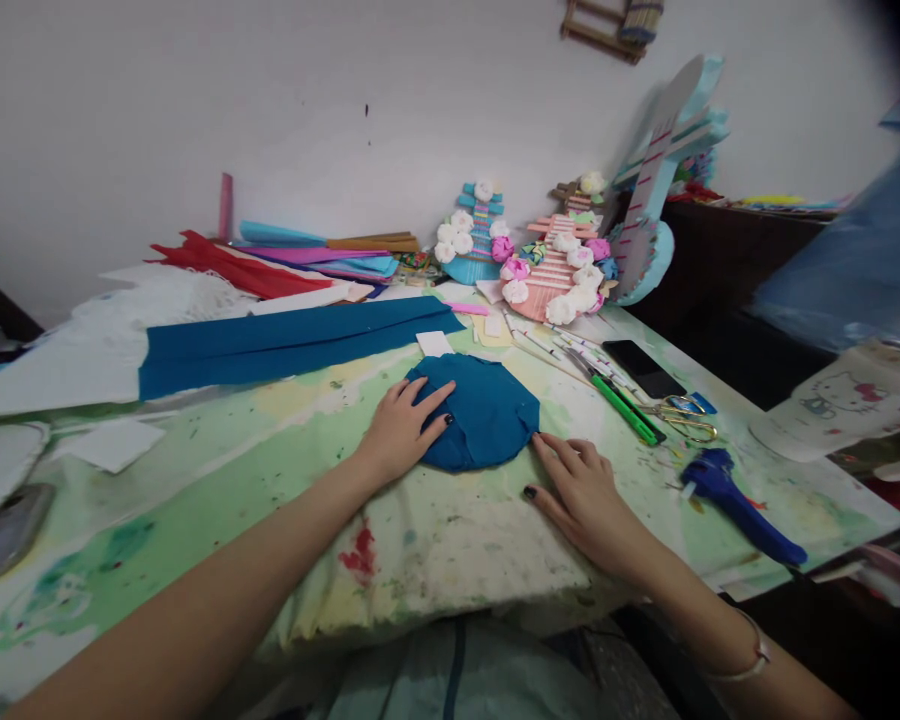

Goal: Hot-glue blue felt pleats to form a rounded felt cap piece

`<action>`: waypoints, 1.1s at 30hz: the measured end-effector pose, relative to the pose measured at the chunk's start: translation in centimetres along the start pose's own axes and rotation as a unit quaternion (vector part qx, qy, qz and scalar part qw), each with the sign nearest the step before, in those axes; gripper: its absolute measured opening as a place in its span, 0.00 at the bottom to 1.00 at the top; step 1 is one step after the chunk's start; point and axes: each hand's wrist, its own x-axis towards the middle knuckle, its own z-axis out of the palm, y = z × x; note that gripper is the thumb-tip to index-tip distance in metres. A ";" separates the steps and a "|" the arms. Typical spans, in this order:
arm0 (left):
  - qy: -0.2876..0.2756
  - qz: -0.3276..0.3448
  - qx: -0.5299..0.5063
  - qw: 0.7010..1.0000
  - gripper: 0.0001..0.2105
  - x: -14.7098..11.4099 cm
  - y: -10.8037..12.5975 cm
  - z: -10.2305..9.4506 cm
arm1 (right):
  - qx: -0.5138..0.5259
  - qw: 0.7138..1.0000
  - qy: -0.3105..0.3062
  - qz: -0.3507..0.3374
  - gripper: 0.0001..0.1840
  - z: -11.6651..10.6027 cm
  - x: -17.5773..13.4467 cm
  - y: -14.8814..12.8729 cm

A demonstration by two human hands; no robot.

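A rounded, flat piece covered in dark blue crepe paper (491, 410) lies in front of me, its edges folded and creased. My left hand (409, 425) rests on its left side, fingers spread over the paper. At the lower right rim, the fingertips of my right hand (574, 490) touch the edge, thumb held apart. Behind the piece a long strip of the same blue crepe paper (292, 345) stretches to the left. A small white card (435, 344) sits against the piece's far edge.
On the right are a blue glue gun (742, 510), gold-handled scissors (690, 418), a green cutter (626, 408) and a black phone (643, 368). Flower-decorated instrument models (555, 270) stand by the wall. Folded coloured papers (315, 262) lie at back left. A paint-stained cloth (270, 480) covers the table.
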 end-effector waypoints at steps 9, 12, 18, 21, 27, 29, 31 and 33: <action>0.002 0.002 0.004 1.000 0.22 0.1 -0.1 0.1 | -0.032 0.999 -0.004 -0.001 0.31 -0.2 0.4 -0.3; 0.003 0.005 0.004 1.000 0.22 0.1 -0.1 0.1 | -0.040 0.999 -0.018 -0.008 0.32 -0.5 0.8 -0.5; -0.001 0.003 -0.007 1.000 0.22 0.2 -0.2 0.2 | -0.050 0.997 -0.040 -0.043 0.31 -1.3 1.6 -0.2; 0.000 0.000 -0.004 1.000 0.22 0.1 -0.2 0.3 | -0.044 0.996 -0.052 -0.060 0.29 -1.8 2.1 0.1; 0.003 -0.002 0.003 1.000 0.22 0.1 -0.1 0.3 | -0.009 0.997 -0.037 -0.069 0.28 -1.7 2.1 0.6; 0.004 -0.002 0.002 1.000 0.22 0.1 -0.2 0.3 | 0.005 0.998 -0.016 -0.063 0.29 -1.2 1.7 0.7; 0.005 -0.001 0.003 1.000 0.22 0.1 -0.2 0.3 | 0.014 0.998 -0.002 -0.059 0.30 -0.8 1.4 0.7; 0.002 -0.002 0.004 1.000 0.22 0.1 -0.2 0.3 | 0.015 0.998 -0.001 -0.057 0.31 -0.6 1.1 0.8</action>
